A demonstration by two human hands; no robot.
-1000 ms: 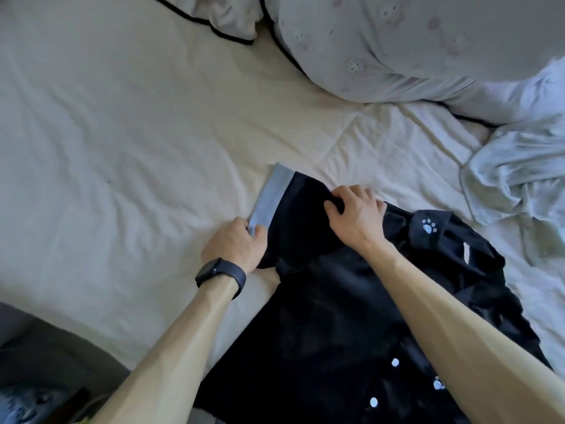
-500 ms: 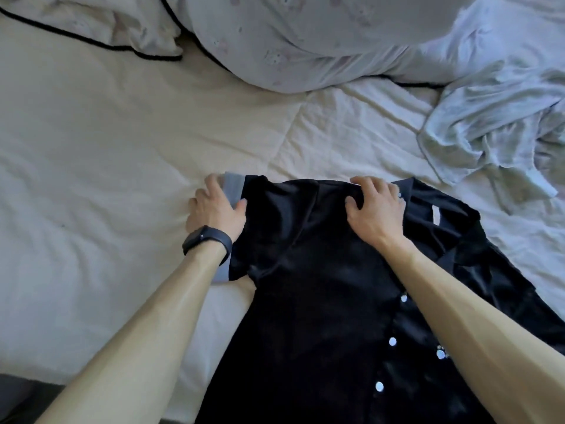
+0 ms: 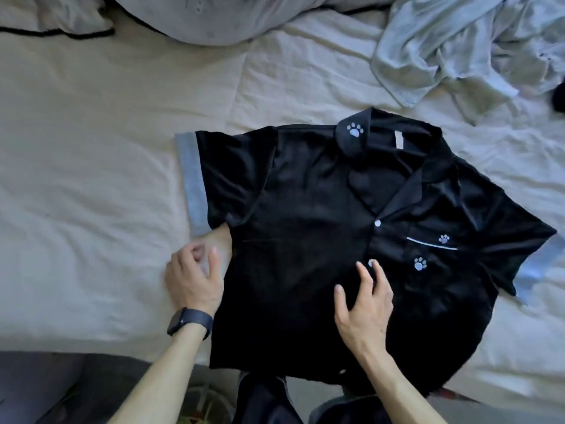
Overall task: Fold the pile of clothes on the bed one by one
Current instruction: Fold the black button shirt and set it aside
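One black shirt (image 3: 305, 240) lies face up and spread flat on the bed (image 3: 76, 148), directly under and beyond both hands. Its collar points away from the person and its hem reaches the near edge of the mattress.

Head view, hands:
- Left hand (image 3: 192, 280): positioned on the sheet just beside the shirt's side seam, below the armpit. The fingers are loosely curled, the thumb is extended toward the fabric, and nothing is held. A dark watch (image 3: 189, 324) sits on this wrist.
- Right hand (image 3: 363, 304): positioned over the shirt front, with the fingers spread, nearly straight and gripping nothing. The fingertips reach the second button (image 3: 370, 263). Whether the palm presses on the cloth or hangs just above it cannot be told.

Head view, shirt details:
- The sleeve beyond the left hand lies flat and ends in a grey cuff (image 3: 191, 182).
- The opposite sleeve, well to the right of the right hand, ends in a light blue cuff (image 3: 541, 264) and is partly turned under.
- A white paw print (image 3: 354, 130) marks the collar beyond the right hand.
- A chest pocket (image 3: 434, 255) with white piping and two further paw prints lies just right of the right hand's fingertips.
- The top button (image 3: 377, 223) sits just beyond the same fingertips.

Head view, surroundings:
- A crumpled pale blue garment (image 3: 443, 50) lies well beyond the right hand.
- A grey pillow (image 3: 198, 16) with black piping lies well beyond the left hand.
- More dark fabric (image 3: 266, 402) hangs between the forearms, below the edge of the bed.
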